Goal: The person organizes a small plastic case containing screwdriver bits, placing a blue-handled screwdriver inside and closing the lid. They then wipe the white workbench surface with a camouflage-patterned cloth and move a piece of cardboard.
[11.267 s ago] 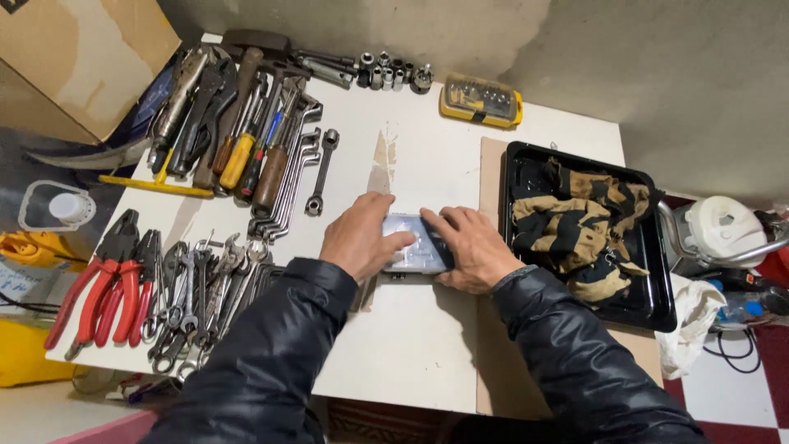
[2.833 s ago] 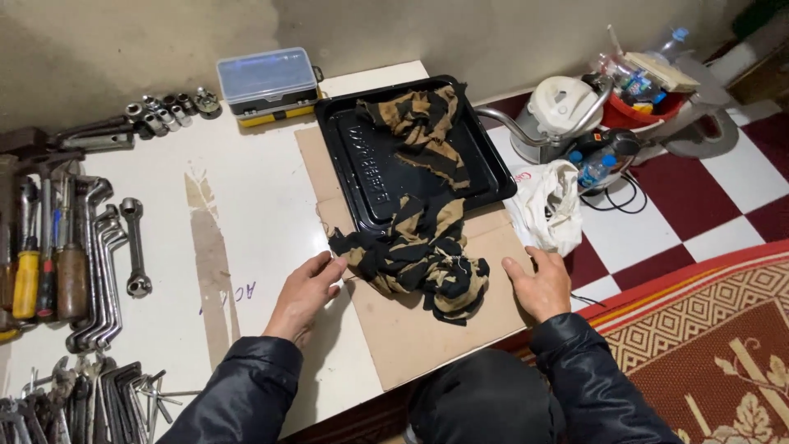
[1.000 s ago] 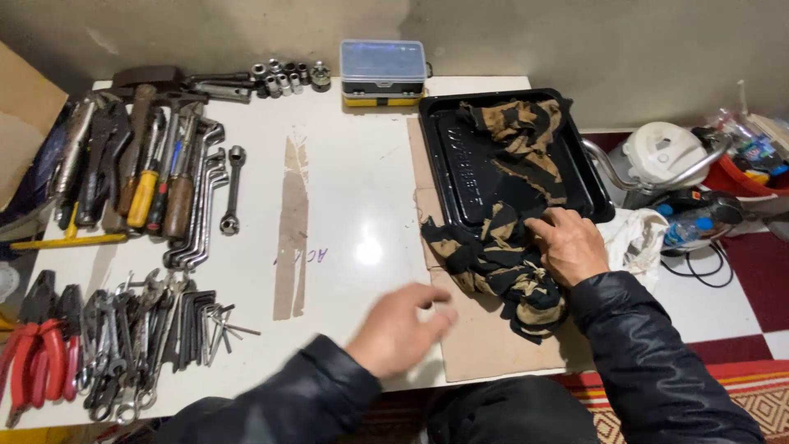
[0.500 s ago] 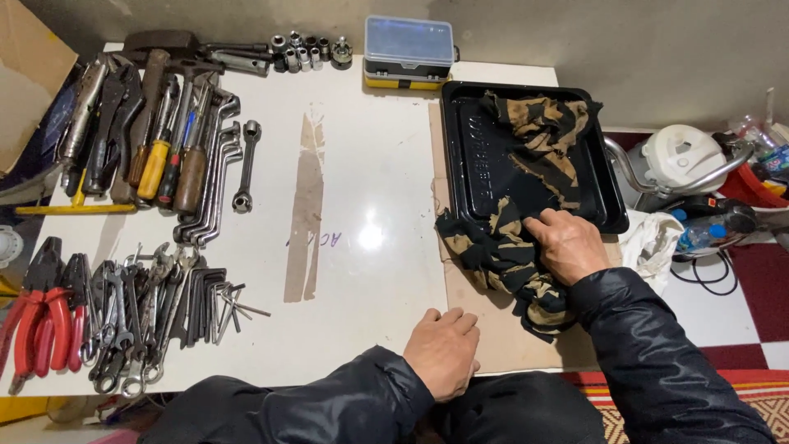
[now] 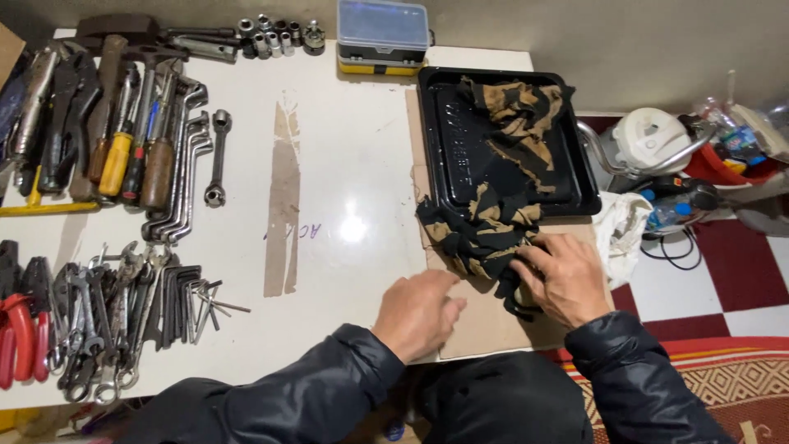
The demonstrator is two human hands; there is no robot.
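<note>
Fingers of right hand (image 5: 567,279) curl into black-and-tan cloth (image 5: 493,230), which spills from black tray (image 5: 436,148) onto cardboard (image 5: 485,325). Left hand (image 5: 421,312), fingers loosely bent & holding nothing, has pulled back w/in half a sec to table (image 5: 345,164) edge by cardboard.

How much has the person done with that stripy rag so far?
Part of the rag is already pulled out over the edge of the black tray onto the cardboard. The right hand grips its lower end; the left hand rests on the cardboard beside it. The rag's upper half is still in the tray.
</note>
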